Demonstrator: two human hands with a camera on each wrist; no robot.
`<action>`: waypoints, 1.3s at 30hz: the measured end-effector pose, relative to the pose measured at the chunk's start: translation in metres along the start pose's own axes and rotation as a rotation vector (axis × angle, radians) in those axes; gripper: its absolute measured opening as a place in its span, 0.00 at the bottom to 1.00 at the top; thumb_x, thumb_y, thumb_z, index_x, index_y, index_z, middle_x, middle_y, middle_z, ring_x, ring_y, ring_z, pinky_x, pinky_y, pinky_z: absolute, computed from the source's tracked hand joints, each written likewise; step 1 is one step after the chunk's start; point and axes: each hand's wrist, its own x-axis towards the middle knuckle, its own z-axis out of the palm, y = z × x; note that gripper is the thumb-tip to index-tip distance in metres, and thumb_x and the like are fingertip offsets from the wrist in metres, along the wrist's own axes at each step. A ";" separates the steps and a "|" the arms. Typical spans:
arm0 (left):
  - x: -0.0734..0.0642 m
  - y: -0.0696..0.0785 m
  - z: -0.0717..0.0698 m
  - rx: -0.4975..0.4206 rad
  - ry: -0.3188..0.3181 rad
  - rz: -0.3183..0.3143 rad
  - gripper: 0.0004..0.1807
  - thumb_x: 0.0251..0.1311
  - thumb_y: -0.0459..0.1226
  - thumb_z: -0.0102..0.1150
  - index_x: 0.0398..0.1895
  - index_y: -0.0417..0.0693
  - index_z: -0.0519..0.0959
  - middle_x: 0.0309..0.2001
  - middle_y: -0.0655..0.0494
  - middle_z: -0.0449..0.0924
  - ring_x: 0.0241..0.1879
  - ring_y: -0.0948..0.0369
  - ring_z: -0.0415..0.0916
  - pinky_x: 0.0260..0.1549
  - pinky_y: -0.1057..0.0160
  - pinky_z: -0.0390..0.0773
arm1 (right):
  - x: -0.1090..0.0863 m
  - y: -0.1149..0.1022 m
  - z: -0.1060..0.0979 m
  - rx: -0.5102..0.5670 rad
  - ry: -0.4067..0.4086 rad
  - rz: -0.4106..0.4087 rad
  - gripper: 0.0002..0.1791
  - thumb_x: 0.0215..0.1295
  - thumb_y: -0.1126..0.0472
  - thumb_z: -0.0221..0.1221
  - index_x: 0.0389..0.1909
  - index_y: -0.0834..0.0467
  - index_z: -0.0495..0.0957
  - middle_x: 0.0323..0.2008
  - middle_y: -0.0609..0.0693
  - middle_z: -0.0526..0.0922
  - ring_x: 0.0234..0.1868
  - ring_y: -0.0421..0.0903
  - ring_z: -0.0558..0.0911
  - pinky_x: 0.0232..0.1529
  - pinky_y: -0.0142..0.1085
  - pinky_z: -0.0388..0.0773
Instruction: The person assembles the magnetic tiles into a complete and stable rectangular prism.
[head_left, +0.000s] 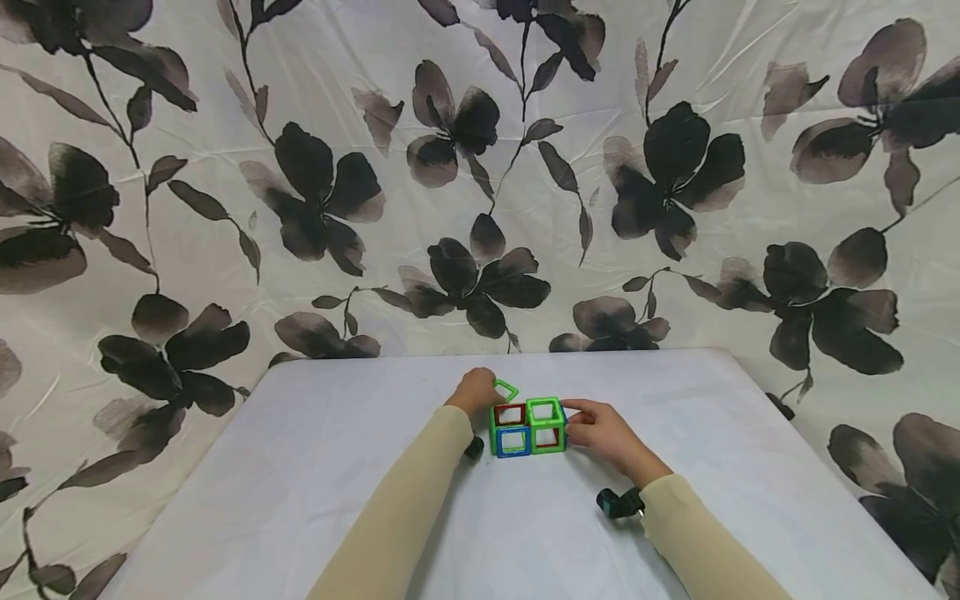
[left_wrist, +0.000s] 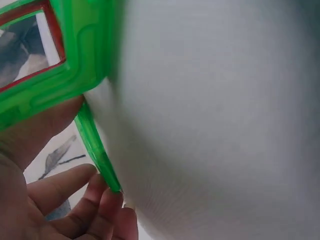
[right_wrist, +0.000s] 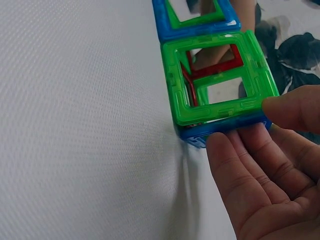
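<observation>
A small structure of magnetic tiles (head_left: 529, 423), two joined cubes with green, red and blue open frames, stands on the white table. At its back left, my left hand (head_left: 472, 393) pinches a loose green magnetic tile (head_left: 513, 394). In the left wrist view that green tile (left_wrist: 97, 145) sits between thumb and fingertips, edge on, below the structure's green corner (left_wrist: 82, 55). My right hand (head_left: 606, 429) holds the structure's right end. The right wrist view has the thumb on the green frame (right_wrist: 172, 85) and fingertips against the blue side (right_wrist: 225, 126).
The white table (head_left: 300, 500) reaches back to a hanging cloth (head_left: 570, 275) with dark flowers. A dark wrist camera (head_left: 619, 503) sits at the right wrist; another, partly hidden, shows by the left wrist.
</observation>
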 end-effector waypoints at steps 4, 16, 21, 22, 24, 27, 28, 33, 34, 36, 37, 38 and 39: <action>-0.002 -0.002 -0.004 0.016 -0.026 -0.019 0.25 0.55 0.44 0.68 0.52 0.36 0.78 0.47 0.46 0.80 0.45 0.54 0.75 0.54 0.54 0.77 | 0.000 0.000 0.002 0.000 -0.006 -0.007 0.30 0.61 0.66 0.59 0.66 0.55 0.70 0.43 0.54 0.81 0.42 0.44 0.80 0.43 0.39 0.83; -0.005 -0.016 -0.013 -0.037 -0.052 -0.093 0.28 0.53 0.45 0.68 0.54 0.37 0.77 0.49 0.46 0.78 0.48 0.53 0.71 0.54 0.52 0.75 | -0.002 -0.003 0.001 -0.017 -0.005 -0.012 0.30 0.62 0.66 0.58 0.67 0.55 0.69 0.44 0.54 0.81 0.43 0.44 0.80 0.45 0.39 0.83; -0.009 -0.020 -0.020 -0.074 -0.036 -0.096 0.31 0.51 0.43 0.69 0.58 0.39 0.76 0.54 0.46 0.75 0.50 0.53 0.68 0.55 0.53 0.74 | -0.003 -0.003 -0.001 -0.019 -0.011 -0.024 0.30 0.63 0.66 0.57 0.68 0.56 0.68 0.45 0.56 0.81 0.43 0.45 0.81 0.46 0.39 0.83; -0.010 -0.020 -0.022 -0.071 -0.029 -0.090 0.31 0.51 0.43 0.69 0.58 0.39 0.76 0.55 0.46 0.75 0.51 0.53 0.68 0.55 0.53 0.74 | -0.003 -0.003 -0.002 -0.017 -0.009 -0.024 0.30 0.63 0.66 0.57 0.68 0.56 0.68 0.45 0.56 0.81 0.43 0.45 0.81 0.46 0.39 0.83; -0.013 -0.022 -0.024 -0.073 -0.021 -0.078 0.31 0.51 0.42 0.70 0.59 0.39 0.75 0.56 0.46 0.75 0.52 0.53 0.69 0.57 0.53 0.73 | -0.003 -0.003 -0.002 -0.016 -0.011 -0.028 0.29 0.64 0.67 0.57 0.68 0.57 0.67 0.45 0.57 0.81 0.43 0.45 0.81 0.46 0.39 0.83; -0.017 -0.024 -0.024 -0.079 -0.019 -0.069 0.32 0.50 0.42 0.71 0.59 0.39 0.75 0.59 0.45 0.73 0.53 0.54 0.69 0.59 0.53 0.73 | -0.003 -0.001 -0.001 -0.017 -0.007 -0.029 0.29 0.64 0.68 0.57 0.68 0.58 0.67 0.46 0.58 0.81 0.42 0.44 0.82 0.46 0.38 0.83; -0.019 -0.024 -0.025 -0.082 -0.020 -0.065 0.33 0.50 0.41 0.71 0.60 0.38 0.74 0.59 0.45 0.73 0.53 0.54 0.69 0.59 0.53 0.73 | -0.002 -0.001 -0.001 -0.015 -0.005 -0.028 0.29 0.64 0.68 0.57 0.68 0.58 0.67 0.46 0.58 0.81 0.42 0.44 0.82 0.46 0.38 0.83; -0.028 -0.022 -0.030 -0.058 -0.021 -0.011 0.33 0.50 0.39 0.71 0.61 0.36 0.73 0.61 0.44 0.71 0.53 0.54 0.69 0.60 0.53 0.72 | -0.001 0.002 0.001 -0.023 -0.001 -0.018 0.29 0.64 0.68 0.56 0.68 0.58 0.67 0.47 0.58 0.81 0.43 0.44 0.82 0.46 0.37 0.83; -0.030 -0.021 -0.032 -0.050 -0.023 0.001 0.33 0.50 0.39 0.71 0.61 0.36 0.73 0.61 0.44 0.72 0.54 0.53 0.69 0.61 0.53 0.72 | -0.001 0.002 0.002 -0.028 -0.001 -0.018 0.29 0.64 0.67 0.56 0.68 0.58 0.67 0.47 0.58 0.81 0.43 0.44 0.82 0.45 0.37 0.83; -0.033 -0.020 -0.035 -0.028 -0.030 0.022 0.33 0.50 0.38 0.70 0.61 0.37 0.73 0.61 0.45 0.72 0.57 0.53 0.69 0.62 0.53 0.72 | -0.002 0.001 0.002 -0.038 0.000 -0.017 0.29 0.64 0.67 0.56 0.68 0.58 0.67 0.46 0.57 0.81 0.42 0.44 0.81 0.45 0.37 0.82; -0.034 -0.019 -0.036 -0.021 -0.036 0.029 0.33 0.51 0.38 0.70 0.62 0.38 0.73 0.62 0.45 0.72 0.58 0.53 0.69 0.62 0.52 0.71 | -0.002 0.000 0.003 -0.042 0.001 -0.018 0.29 0.64 0.67 0.56 0.68 0.58 0.67 0.46 0.57 0.81 0.42 0.44 0.81 0.45 0.37 0.82; -0.037 -0.018 -0.038 -0.019 -0.041 0.035 0.33 0.51 0.38 0.70 0.62 0.38 0.73 0.62 0.45 0.72 0.59 0.52 0.69 0.63 0.52 0.71 | -0.003 0.000 0.003 -0.047 0.001 -0.019 0.29 0.64 0.67 0.56 0.68 0.57 0.68 0.46 0.57 0.81 0.41 0.44 0.80 0.44 0.37 0.82; -0.038 -0.018 -0.039 -0.014 -0.048 0.043 0.33 0.51 0.38 0.70 0.62 0.39 0.73 0.62 0.45 0.73 0.60 0.52 0.70 0.63 0.52 0.71 | -0.003 -0.001 0.003 -0.049 0.000 -0.022 0.29 0.64 0.67 0.56 0.68 0.58 0.67 0.46 0.57 0.81 0.41 0.44 0.80 0.44 0.37 0.82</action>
